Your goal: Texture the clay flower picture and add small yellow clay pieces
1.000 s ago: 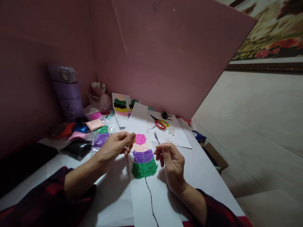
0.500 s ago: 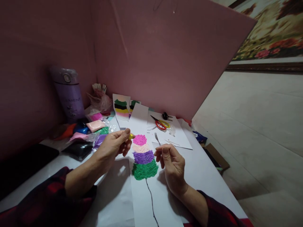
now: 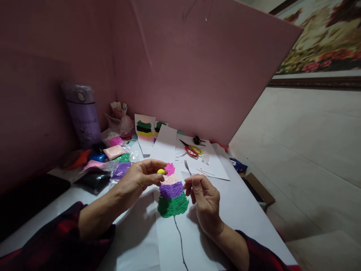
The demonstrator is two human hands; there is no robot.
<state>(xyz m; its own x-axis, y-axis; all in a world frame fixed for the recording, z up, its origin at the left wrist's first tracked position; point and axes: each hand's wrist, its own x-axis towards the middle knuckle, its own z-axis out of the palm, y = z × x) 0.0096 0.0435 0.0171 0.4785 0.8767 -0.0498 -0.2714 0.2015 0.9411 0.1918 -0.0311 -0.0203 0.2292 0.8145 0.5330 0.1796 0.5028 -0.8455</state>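
Note:
Between the thumb and fingertips of my left hand [image 3: 142, 174] is a small yellow clay ball [image 3: 161, 171]. That hand hovers over the upper left side of a clay picture and partly covers its pink clay patch [image 3: 170, 168]. Below the pink come a peach band [image 3: 170, 179], a purple band [image 3: 171, 189] and a green band [image 3: 173, 205], all with ridged texture. A dark line [image 3: 180, 237] runs down the white paper [image 3: 167, 244] from the green. My right hand [image 3: 204, 197] is closed at the picture's right edge, its fingertips pinched; whether they hold anything is hidden. A small fork [image 3: 186, 165] shows just beyond it, its lower handle hidden.
Bags of coloured clay [image 3: 113, 152] pile up on the left beside a purple bottle [image 3: 84, 116]. Scissors [image 3: 192, 150] with red and yellow handles lie on white sheets at the back. A striped picture card [image 3: 144, 130] leans near the pink panel [image 3: 180, 67].
My left hand has moved slightly right and down, and its fingers have shifted around the yellow clay, which now shows as a ball. My right hand stays almost still.

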